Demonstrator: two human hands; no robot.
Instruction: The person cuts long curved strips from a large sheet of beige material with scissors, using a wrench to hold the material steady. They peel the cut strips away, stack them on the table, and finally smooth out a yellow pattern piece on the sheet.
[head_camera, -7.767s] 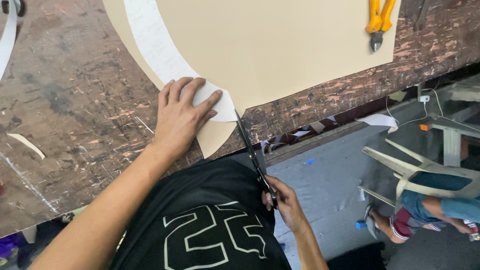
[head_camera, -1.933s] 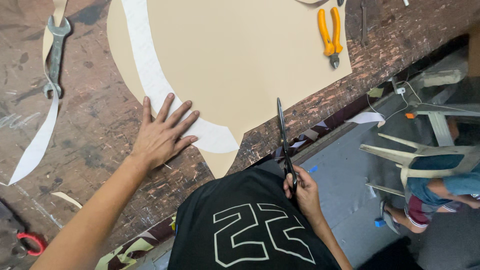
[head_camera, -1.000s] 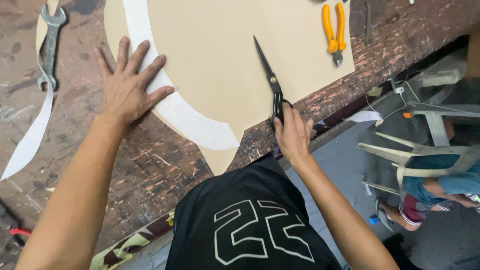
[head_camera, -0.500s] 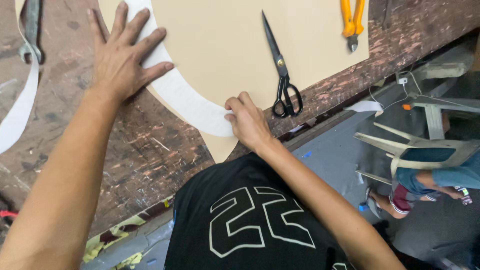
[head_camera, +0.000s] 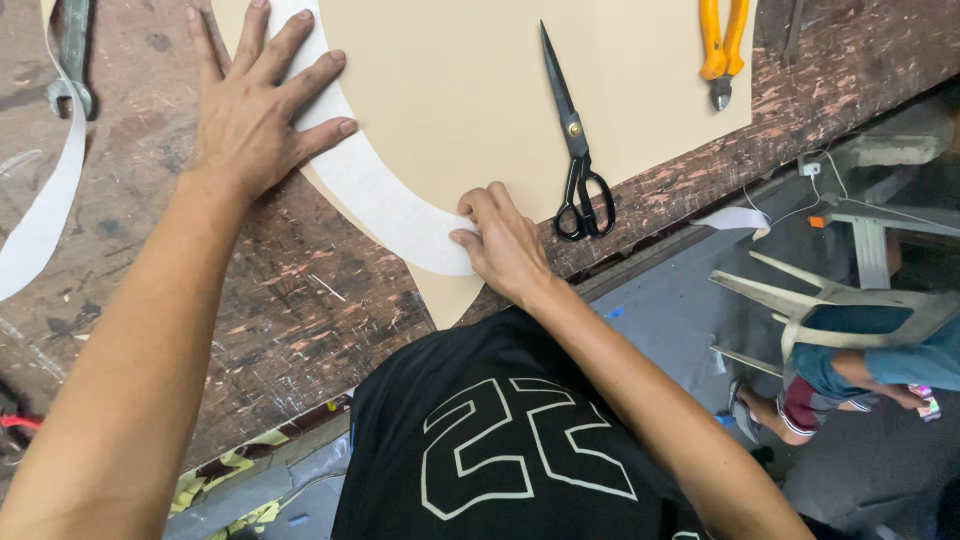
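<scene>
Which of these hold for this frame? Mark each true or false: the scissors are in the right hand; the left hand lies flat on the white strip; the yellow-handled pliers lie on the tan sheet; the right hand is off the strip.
1. The black-handled scissors are in the right hand. False: they lie loose on the tan cardboard sheet, beside that hand.
2. The left hand lies flat on the curved white paper strip. True.
3. The yellow-handled pliers lie on the tan sheet. True.
4. The right hand is off the strip. False: its fingertips press the strip's lower end.
</scene>
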